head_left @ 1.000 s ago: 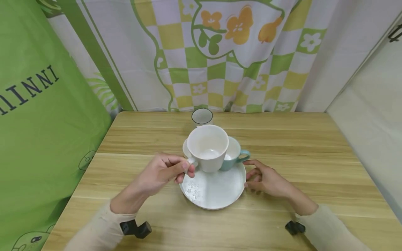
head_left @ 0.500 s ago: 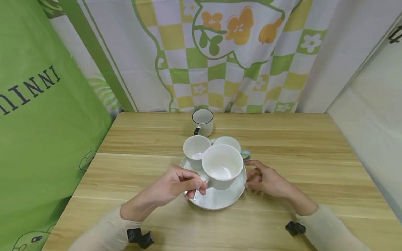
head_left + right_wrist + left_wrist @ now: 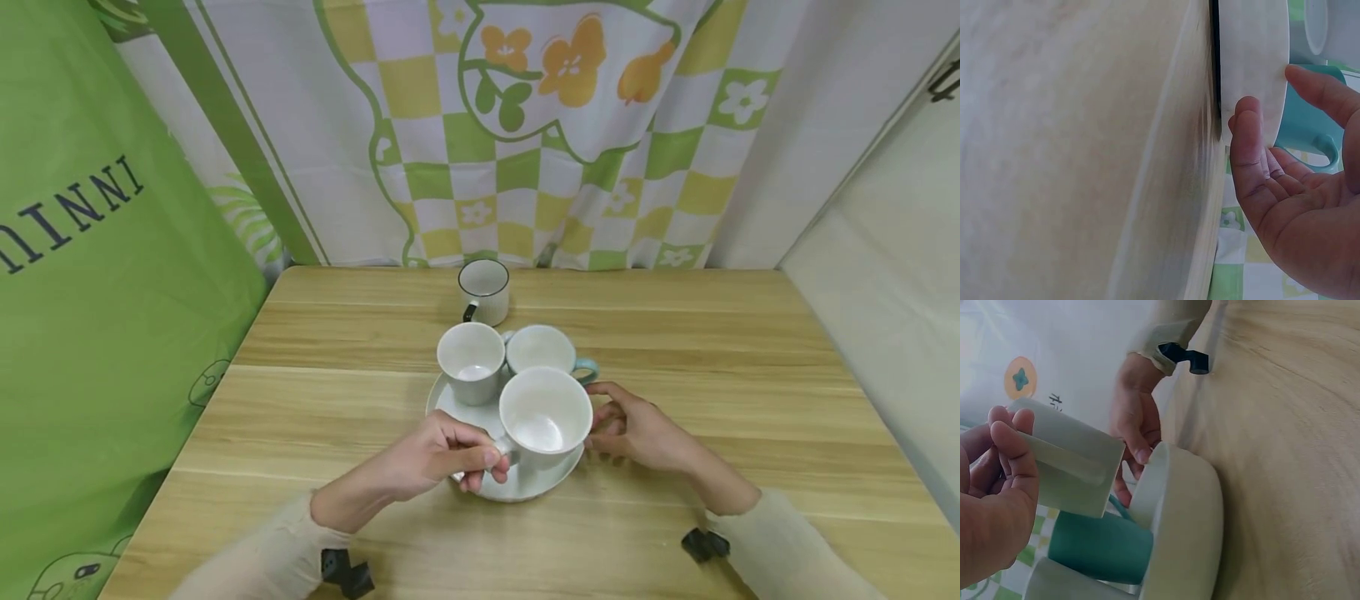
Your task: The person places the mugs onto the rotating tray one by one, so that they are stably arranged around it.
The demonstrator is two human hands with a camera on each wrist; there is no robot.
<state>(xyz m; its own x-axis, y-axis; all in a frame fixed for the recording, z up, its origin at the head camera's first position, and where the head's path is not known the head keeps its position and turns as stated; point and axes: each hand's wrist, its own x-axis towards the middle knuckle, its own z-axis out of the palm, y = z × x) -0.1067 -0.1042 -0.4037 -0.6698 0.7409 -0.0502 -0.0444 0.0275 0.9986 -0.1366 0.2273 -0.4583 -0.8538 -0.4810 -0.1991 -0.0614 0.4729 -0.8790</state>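
My left hand point(image 3: 461, 454) pinches the handle of a white mug point(image 3: 545, 412), its mouth facing up. In the left wrist view this mug point(image 3: 1075, 459) hangs over the round white plate point(image 3: 1194, 519), which has a raised wall. My right hand point(image 3: 637, 429) touches the plate's right side. In the right wrist view, its thumb lies at the rim and its loosely bent fingers lie against the outer wall. On the plate stand a small white cup point(image 3: 471, 367) and a teal mug point(image 3: 540, 354), partly hidden behind the held mug.
A white mug with a dark rim and black handle point(image 3: 483, 292) stands behind the plate on the wooden table point(image 3: 712, 350). A patterned curtain point(image 3: 525, 167) hangs along the table's far edge, and green fabric point(image 3: 112, 292) on the left.
My left hand has carried the white mug right and nearer over the plate, uncovering the small white cup. My right hand has stayed at the plate's side.
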